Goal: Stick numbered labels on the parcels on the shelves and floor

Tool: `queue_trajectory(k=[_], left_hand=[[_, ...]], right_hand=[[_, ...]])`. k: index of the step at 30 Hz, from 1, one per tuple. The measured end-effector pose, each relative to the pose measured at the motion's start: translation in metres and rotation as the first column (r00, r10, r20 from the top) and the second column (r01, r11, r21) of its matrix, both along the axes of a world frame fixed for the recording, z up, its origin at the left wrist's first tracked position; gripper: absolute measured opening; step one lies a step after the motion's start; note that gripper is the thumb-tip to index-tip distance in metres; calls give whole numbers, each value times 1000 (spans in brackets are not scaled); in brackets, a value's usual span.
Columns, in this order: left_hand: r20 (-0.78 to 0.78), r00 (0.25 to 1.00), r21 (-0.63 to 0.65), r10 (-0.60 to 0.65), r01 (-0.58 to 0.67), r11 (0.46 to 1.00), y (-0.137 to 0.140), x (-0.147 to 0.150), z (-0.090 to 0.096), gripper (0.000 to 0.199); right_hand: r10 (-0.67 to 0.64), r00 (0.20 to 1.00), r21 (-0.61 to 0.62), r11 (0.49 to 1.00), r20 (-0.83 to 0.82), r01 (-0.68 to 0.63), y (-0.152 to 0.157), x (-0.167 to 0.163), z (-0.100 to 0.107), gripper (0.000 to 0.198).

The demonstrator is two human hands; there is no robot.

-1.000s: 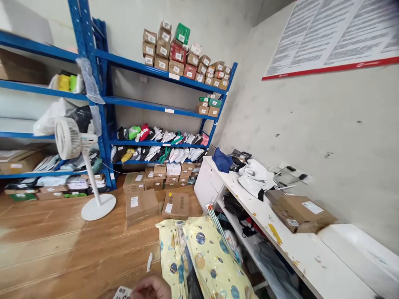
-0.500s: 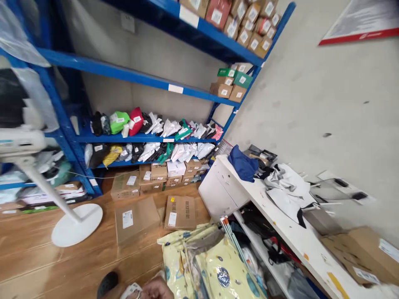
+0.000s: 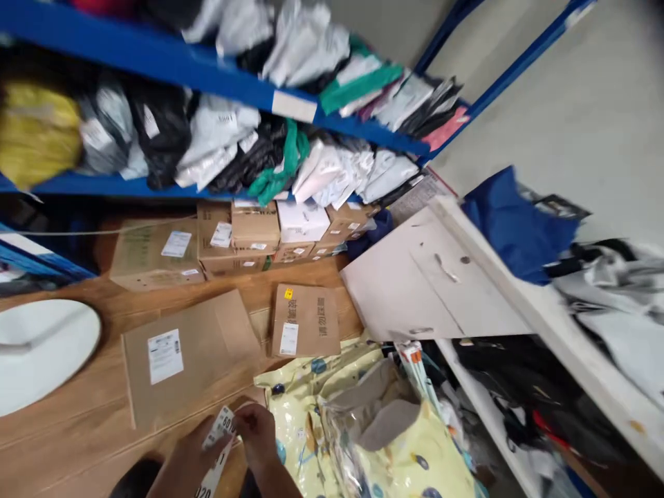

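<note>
My left hand (image 3: 187, 453) is closed on a strip of white number labels (image 3: 224, 430) with black printed digits, low in the view. The strip's lower end hangs down below the fingers. At the strip's right edge, my right hand (image 3: 258, 434) pinches the label by its upper corner. Just right of my hands lie pale yellow patterned bags (image 3: 298, 408) in clear plastic. Beyond my hands, a flat cardboard box (image 3: 202, 346) with a white shipping label rests on the wooden floor, and a smaller carton (image 3: 314, 321) lies right of it.
Blue shelving (image 3: 171, 66) full of bagged parcels spans the back, with stacked cartons (image 3: 155, 252) beneath. A white desk (image 3: 425, 270) stands on the right, blue cloth (image 3: 519, 225) on top. A round white stand base (image 3: 46, 353) is at the left.
The view has moved closer and tilted down towards the floor boxes. My hands have risen further into view, and the label strip now shows between them.
</note>
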State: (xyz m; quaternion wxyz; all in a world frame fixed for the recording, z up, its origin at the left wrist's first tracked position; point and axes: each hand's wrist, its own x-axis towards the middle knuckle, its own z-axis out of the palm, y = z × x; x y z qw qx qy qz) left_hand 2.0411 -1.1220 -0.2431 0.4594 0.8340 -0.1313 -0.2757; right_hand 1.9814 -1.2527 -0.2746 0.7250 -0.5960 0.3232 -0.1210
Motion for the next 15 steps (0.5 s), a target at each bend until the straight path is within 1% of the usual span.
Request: queue_trajectory(k=[2, 4, 6, 7, 8, 10, 13, 15], left_hand=[[7, 1000, 14, -13, 13, 1000, -15, 16, -54, 36], [-40, 998, 35, -46, 47, 998, -30, 30, -101, 38], [-97, 993, 39, -64, 68, 997, -45, 40, -137, 41], [-115, 991, 28, -68, 72, 997, -51, 44, -153, 42], [-125, 989, 7, -73, 75, 997, -57, 46, -166, 42], [-140, 985, -54, -102, 95, 994, -66, 50, -188, 41], [-145, 976, -132, -163, 144, 981, -73, 53, -212, 43], [-145, 976, -159, -165, 141, 977, -77, 55, -221, 47]], right_hand=[[52, 998, -16, 999, -17, -52, -17, 17, -54, 26], [22, 999, -46, 999, -38, -24, -31, 30, -103, 24], [-29, 998, -60, 998, -54, 26, -43, 37, -145, 23], [-49, 997, -61, 997, -56, 46, -48, 38, -162, 23], [-63, 997, -60, 996, -51, 60, -54, 38, -176, 23], [-70, 997, -55, 996, -22, 69, -64, 35, -195, 25], [-66, 997, -55, 996, 37, 68, -74, 31, -207, 28], [-50, 997, -68, 996, 55, 54, -77, 33, -211, 31]])
